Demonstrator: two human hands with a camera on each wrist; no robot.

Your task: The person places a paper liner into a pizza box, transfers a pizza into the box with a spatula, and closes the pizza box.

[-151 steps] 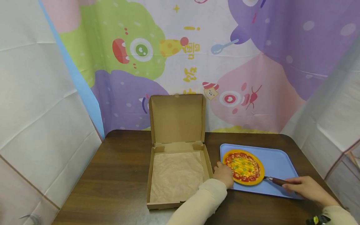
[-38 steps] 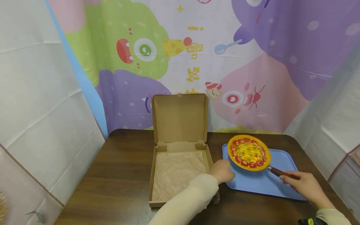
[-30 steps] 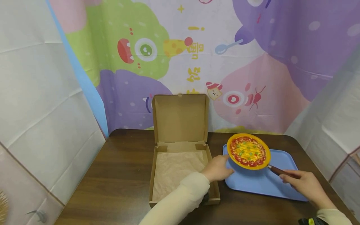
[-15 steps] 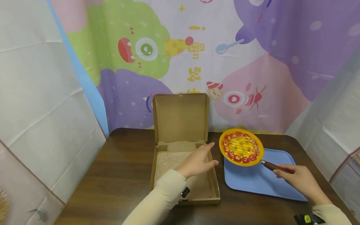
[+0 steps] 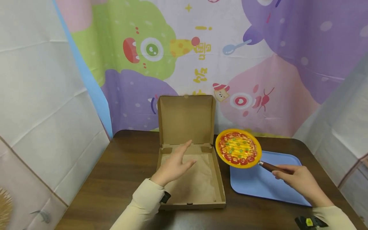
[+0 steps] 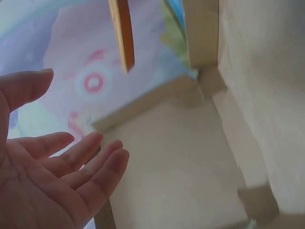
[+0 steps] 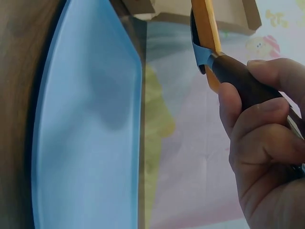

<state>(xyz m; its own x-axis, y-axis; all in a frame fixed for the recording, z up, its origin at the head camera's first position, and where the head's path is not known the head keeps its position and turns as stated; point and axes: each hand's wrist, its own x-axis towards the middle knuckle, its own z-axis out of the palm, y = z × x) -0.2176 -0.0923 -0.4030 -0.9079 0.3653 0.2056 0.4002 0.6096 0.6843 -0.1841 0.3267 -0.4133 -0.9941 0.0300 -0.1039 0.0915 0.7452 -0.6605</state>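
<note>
My right hand [image 5: 302, 180] grips the dark wooden handle of a pizza server [image 5: 270, 166] and holds it above the tray's left side. On its blade, mostly hidden, lies a round pizza [image 5: 238, 148] with an orange rim, red slices, yellow strips and green bits. In the right wrist view the pizza [image 7: 207, 24] appears edge-on, the dark blade against it. My left hand [image 5: 172, 164] hovers over the open cardboard box [image 5: 187, 119], fingers extended, thumb apart, holding nothing. Crumpled brown paper [image 5: 202, 182] lines the box. The left wrist view shows that palm [image 6: 47, 186] beside the box.
A light blue tray [image 5: 267, 185] lies on the dark wooden table [image 5: 123, 179], right of the box. The box lid stands upright against a cartoon-printed curtain [image 5: 241, 73]. Pale cloth walls [image 5: 43, 111] flank the table on both sides.
The pizza has risen off the tray on the server and moved left toward the box. My left hand has left the pizza's edge and swung left over the box, fingers spreading.
</note>
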